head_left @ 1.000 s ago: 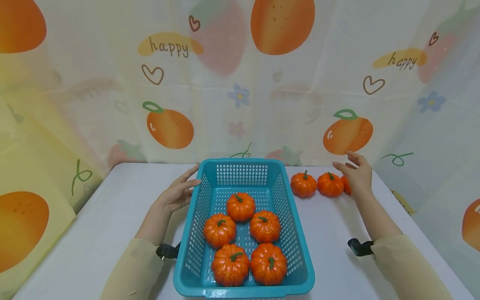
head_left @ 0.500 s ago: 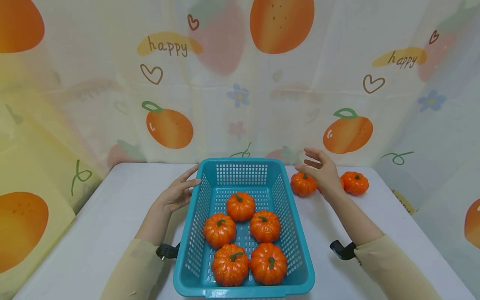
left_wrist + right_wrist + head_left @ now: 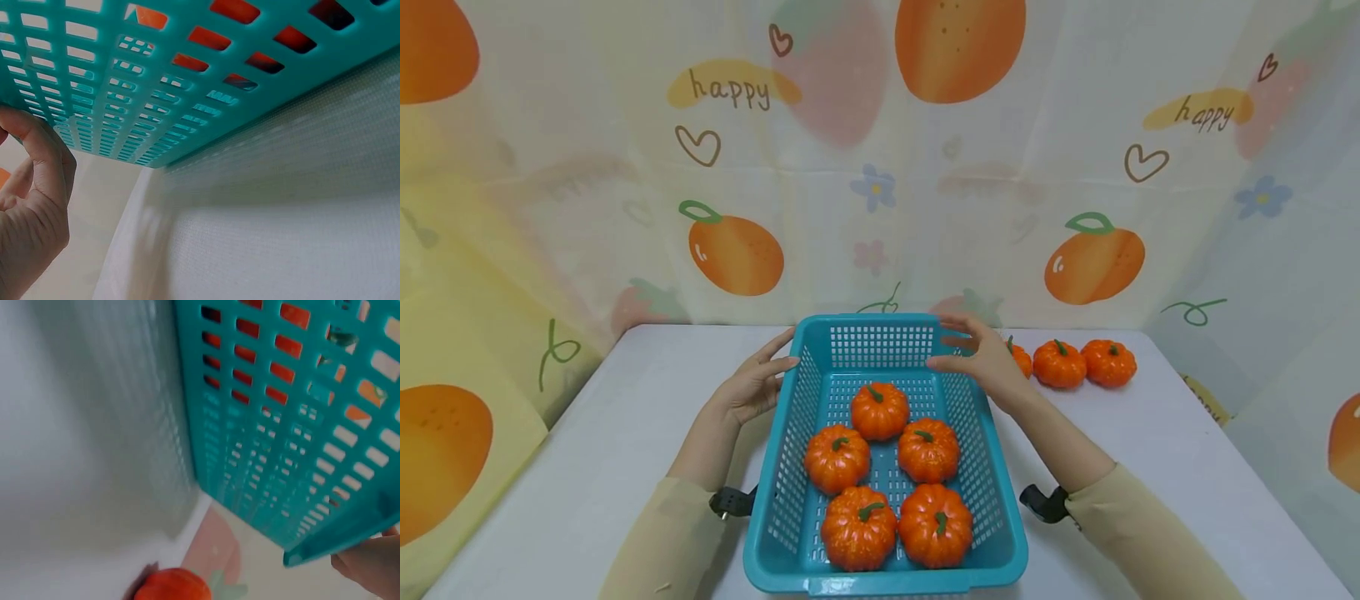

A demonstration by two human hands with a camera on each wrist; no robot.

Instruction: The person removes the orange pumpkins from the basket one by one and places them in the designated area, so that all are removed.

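Note:
A teal plastic basket holds several orange toy pumpkins with green stems. My left hand is at its far left side, thumb tip and forefinger right at the rim. In the left wrist view the left hand shows beside the perforated wall. My right hand reaches across the far right corner, thumb and fingers spread apart over the rim. The right wrist view shows only part of the right hand, next to the basket's rim. Some fingers of both hands are hidden.
Three more pumpkins stand in a row on the white table, right of the basket; the nearest is partly hidden by the right hand. A curtain printed with fruit hangs behind the table.
My right hand has moved left, from above the row of pumpkins to the basket's far right corner. The left hand has stayed at the basket, and the pumpkins have not moved.

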